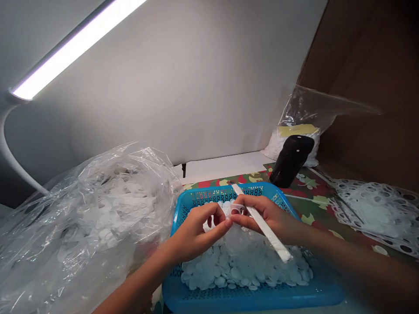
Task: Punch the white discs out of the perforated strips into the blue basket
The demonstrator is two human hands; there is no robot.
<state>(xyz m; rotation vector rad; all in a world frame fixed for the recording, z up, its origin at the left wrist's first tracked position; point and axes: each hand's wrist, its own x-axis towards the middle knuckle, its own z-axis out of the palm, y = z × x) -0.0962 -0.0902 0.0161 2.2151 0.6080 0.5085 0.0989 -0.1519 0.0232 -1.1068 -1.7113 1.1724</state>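
Observation:
My right hand (262, 213) is closed round a long, flat white stick (270, 235) that looks wrapped and has a small dark tip at its far end. Its thumb and forefinger also pinch a small translucent white ring-like piece (236, 208). Meeting it from the left, my left hand (206, 224) has thumb and fingertips pressed together at the same piece; exactly what they grip is partly hidden. Both hands are over a blue plastic basket (255, 301) with perforated walls. Many small white discs (229, 272) lie heaped in it, below my fingers.
At left, a large clear plastic bag (108, 209) holds white pieces. A black object (291, 161) stands behind the basket, before a clear bag with a yellow label (297, 130). White sheets with round holes (376, 209) lie right. A lit lamp (78, 48) hangs upper left.

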